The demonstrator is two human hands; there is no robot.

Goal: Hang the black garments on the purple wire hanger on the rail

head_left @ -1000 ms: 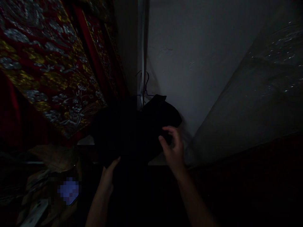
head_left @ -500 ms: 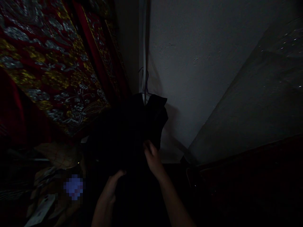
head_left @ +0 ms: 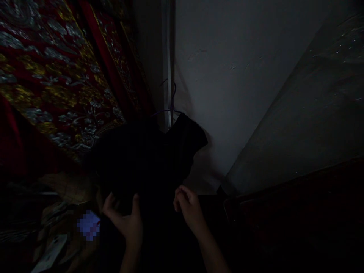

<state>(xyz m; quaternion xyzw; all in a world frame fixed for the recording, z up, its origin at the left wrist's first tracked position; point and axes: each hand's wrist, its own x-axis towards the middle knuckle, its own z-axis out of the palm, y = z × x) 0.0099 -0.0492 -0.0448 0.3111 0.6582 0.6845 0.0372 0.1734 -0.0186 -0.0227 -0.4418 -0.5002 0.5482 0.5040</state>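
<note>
A black short-sleeved garment (head_left: 148,163) hangs in the dim light from a thin hanger (head_left: 174,91), hooked on a pale upright pole (head_left: 170,57). My left hand (head_left: 125,220) is open in front of the garment's left side, thumb and fingers spread wide with nothing visible between them. On the other side my right hand (head_left: 187,206) is closed, its curled fingers at the garment's right edge, seemingly pinching the cloth. The dark fabric hides its folds and lower end.
Red fabric with gold and silver decoration (head_left: 57,76) hangs on the left. Behind the garment rises a grey wall (head_left: 227,68), with a translucent sheet (head_left: 307,125) on the right. Cluttered items, among them a pale flat object (head_left: 51,252) and a blurred blue patch (head_left: 88,225), lie lower left.
My left hand has opened and its fingers have spread. My right hand has moved slightly down. The garment's shoulders now sit wider, and more of the hanger shows.
</note>
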